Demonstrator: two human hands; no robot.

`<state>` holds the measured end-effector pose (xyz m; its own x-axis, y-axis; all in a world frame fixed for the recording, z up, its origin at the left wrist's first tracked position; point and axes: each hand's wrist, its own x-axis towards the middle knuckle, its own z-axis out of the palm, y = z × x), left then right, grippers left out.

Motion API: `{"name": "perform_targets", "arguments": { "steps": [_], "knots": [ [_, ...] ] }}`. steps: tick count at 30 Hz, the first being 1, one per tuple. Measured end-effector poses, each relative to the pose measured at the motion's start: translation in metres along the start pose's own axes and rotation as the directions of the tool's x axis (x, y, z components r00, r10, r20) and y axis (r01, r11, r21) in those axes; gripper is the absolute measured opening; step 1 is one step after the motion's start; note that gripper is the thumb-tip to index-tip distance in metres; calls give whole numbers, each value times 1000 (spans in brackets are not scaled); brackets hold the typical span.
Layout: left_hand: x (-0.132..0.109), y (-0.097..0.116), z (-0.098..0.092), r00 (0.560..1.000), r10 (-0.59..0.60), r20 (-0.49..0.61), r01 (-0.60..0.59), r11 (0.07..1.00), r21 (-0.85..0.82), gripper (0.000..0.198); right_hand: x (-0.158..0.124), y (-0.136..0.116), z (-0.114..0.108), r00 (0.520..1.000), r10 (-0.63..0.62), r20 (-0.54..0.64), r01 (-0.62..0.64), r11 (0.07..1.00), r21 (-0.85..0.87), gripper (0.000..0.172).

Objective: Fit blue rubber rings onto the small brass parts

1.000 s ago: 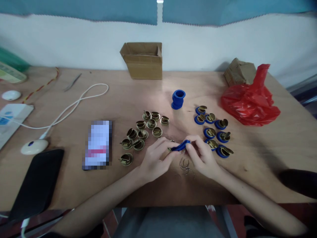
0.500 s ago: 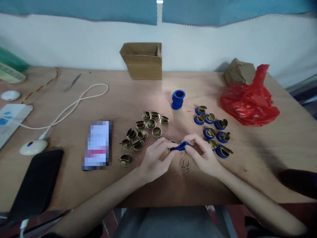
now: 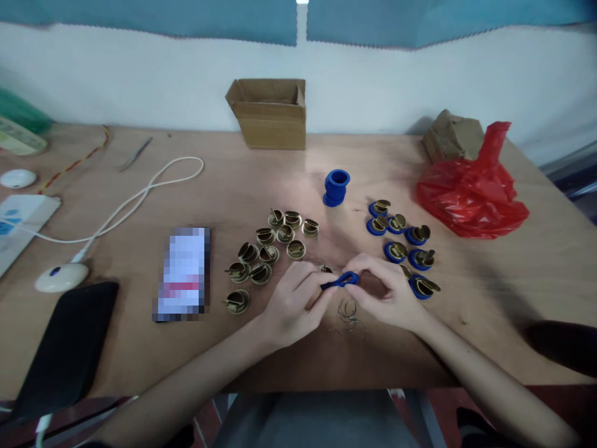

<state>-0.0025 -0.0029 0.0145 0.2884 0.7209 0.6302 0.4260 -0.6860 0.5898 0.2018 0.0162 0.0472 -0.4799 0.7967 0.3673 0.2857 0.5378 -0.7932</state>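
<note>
My left hand [image 3: 291, 305] and right hand [image 3: 389, 292] meet over the wooden table [image 3: 489, 298], fingers of both pinched onto one blue ring [image 3: 340, 280]. The ring is squeezed flat, held just above the table between the two hands. Its long axis runs left to right, rising slightly toward my right hand. A brass part [image 3: 325, 269] peeks out just behind my left fingertips. Bare brass parts [image 3: 268, 249] lie to the left, blue-ringed brass parts [image 3: 401, 239] to the right, a stack of blue rings [image 3: 336, 186] behind. Thin wire rings [image 3: 347, 309] lie below my hands.
</note>
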Motion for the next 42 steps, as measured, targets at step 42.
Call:
{"name": "perform_targets", "arguments": {
  "steps": [42],
  "knots": [
    [2, -9, -4, 999, -19, 26, 18, 999, 29, 16, -7, 3, 9, 992, -18, -129, -3, 987, -164, 18]
  ]
}}
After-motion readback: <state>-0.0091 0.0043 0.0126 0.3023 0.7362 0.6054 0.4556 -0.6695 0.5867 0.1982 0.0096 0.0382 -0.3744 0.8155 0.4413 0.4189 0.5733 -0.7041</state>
